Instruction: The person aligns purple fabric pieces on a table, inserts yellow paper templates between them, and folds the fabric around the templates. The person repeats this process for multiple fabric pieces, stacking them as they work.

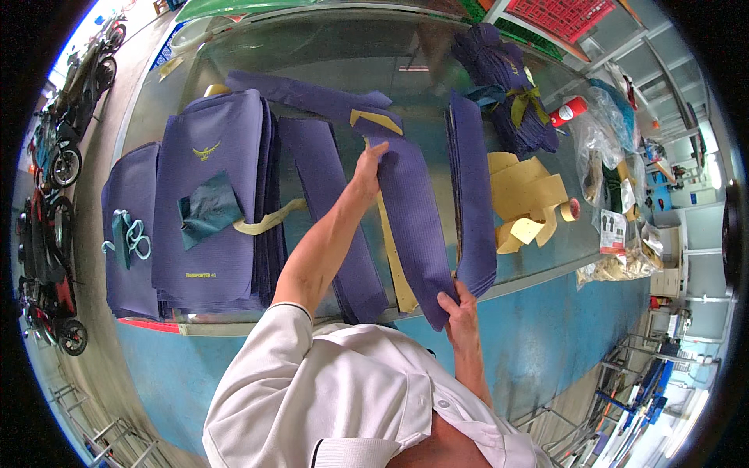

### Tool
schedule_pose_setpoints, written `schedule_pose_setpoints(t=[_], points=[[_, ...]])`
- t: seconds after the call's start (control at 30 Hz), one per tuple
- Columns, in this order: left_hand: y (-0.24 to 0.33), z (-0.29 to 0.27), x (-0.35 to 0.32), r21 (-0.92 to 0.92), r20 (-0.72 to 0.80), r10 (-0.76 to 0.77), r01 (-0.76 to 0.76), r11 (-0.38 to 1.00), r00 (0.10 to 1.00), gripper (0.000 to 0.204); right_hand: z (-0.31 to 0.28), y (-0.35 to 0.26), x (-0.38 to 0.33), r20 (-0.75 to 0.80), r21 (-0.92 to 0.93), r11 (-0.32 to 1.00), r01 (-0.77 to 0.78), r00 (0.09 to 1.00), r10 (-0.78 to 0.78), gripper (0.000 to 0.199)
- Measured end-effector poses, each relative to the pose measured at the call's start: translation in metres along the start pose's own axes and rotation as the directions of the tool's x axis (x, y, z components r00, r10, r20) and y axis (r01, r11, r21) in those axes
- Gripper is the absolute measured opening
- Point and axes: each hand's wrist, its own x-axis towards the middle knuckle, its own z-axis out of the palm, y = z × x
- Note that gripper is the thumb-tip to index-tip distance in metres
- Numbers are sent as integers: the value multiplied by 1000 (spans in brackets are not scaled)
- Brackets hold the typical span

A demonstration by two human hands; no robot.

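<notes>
The left hand (367, 168) pinched the far end of a long purple fabric strip (413, 226), and the right hand (460, 312) gripped its near end at the edge of the metal table (351, 54). The strip's long axis ran away from the person, between a purple strip pile (472, 195) and another purple strip (331, 210).

I see a long glass-topped table (343, 58) with a blue front. On it lie, at the left, stacks of purple fabric panels (211, 195), then narrow purple strips (331, 203), a stack of purple strips on edge (472, 195), yellow paper pieces (527, 191) with a tape roll (572, 209), a tied purple bundle (507, 86), a red can (568, 111) and plastic bags (612, 148).
</notes>
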Motion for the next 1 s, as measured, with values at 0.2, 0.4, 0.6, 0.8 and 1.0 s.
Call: schedule_pose_setpoints(t=[0.2,0.4,0.6,0.8,1.0], points=[[66,-9,-6,95,34,173,-176,980,984,45,-9,33,-8,92,-50,998,-33,995,38,37],[120,-80,-10,219,95,385,-396,892,918,49,18,79,22,211,-193,980,-44,974,86,42],[122,-141,8,359,-13,324,-298,884,946,49,45,167,39,226,-243,970,-33,970,90,45],[115,-144,16,310,-67,267,-234,922,961,48,49,150,32,234,-230,970,-80,963,135,42],[112,-135,10,865,-246,558,-80,495,793,49,47,159,36,241,-430,903,-14,962,130,41]])
